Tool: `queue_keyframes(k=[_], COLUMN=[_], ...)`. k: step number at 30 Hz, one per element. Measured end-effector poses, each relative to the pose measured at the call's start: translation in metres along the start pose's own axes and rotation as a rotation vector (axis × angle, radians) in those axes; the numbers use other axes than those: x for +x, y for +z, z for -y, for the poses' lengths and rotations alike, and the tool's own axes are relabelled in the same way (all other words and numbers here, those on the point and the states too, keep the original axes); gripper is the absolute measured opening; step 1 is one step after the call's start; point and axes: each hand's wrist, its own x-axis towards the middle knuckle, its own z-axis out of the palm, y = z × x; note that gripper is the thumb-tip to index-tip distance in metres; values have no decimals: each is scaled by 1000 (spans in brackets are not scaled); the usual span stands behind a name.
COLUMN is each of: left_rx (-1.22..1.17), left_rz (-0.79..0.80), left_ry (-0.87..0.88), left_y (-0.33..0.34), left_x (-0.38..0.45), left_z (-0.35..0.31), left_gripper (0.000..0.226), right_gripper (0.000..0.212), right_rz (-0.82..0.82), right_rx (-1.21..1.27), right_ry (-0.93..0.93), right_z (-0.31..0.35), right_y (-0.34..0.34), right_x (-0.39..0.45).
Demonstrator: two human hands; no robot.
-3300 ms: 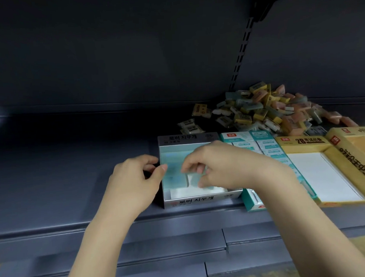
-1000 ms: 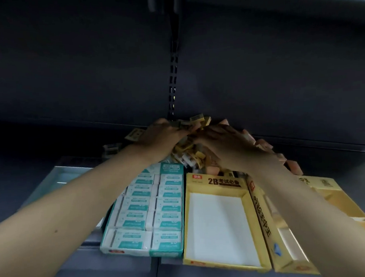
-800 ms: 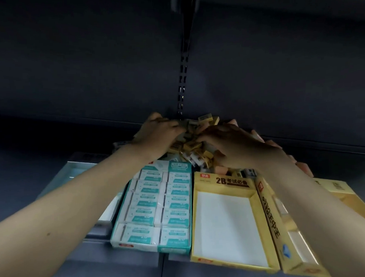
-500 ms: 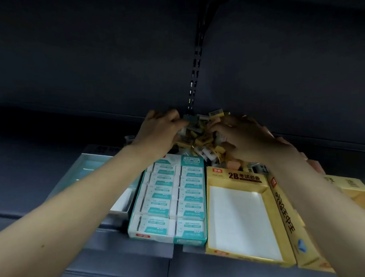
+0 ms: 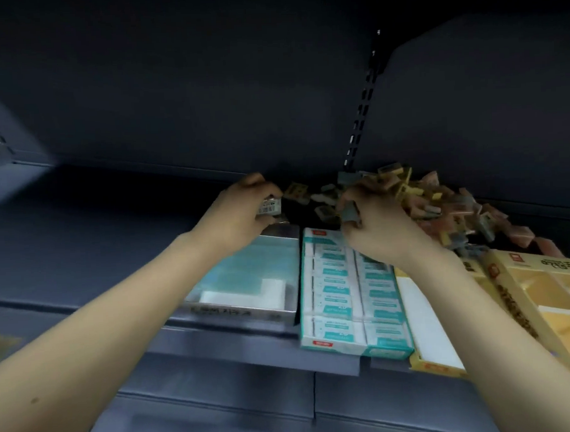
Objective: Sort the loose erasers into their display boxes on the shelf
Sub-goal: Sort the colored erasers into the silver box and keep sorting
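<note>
A heap of loose erasers in yellow, pink and grey-green wrappers lies at the back of the dark shelf. My left hand holds a small eraser with a barcode label just behind the silver display box. My right hand grips a grey eraser at the heap's left edge, above the teal box filled with white-and-teal erasers. The silver box holds a light blue layer with a white gap near its front.
To the right of the teal box lies a yellow box with a bare white floor, then further yellow boxes. A slotted upright runs up the back wall. The shelf's front lip is below the boxes.
Both hands have pulled back from the middle of the heap, each with an eraser. My left hand has moved left to behind the silver box. The view has swung left.
</note>
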Motion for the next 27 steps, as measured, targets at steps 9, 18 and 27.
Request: queue_keyframes(k=[9,18,27], left_rx=[3,-110,-422], left_rz=[-31,54,49], left_ry=[4,-42,-70], left_y=[-28,-30,-27], left_x=[-27,-25,-18], left_z=[42,58,51], left_gripper=[29,35,28], right_gripper=[17,43,37], right_rz=[-58,-114,-128], right_rx=[64,392,853], right_ry=[-35,177,332], right_z=[46,62,74], right_y=[32,42,39], right_x=[4,-4,-12])
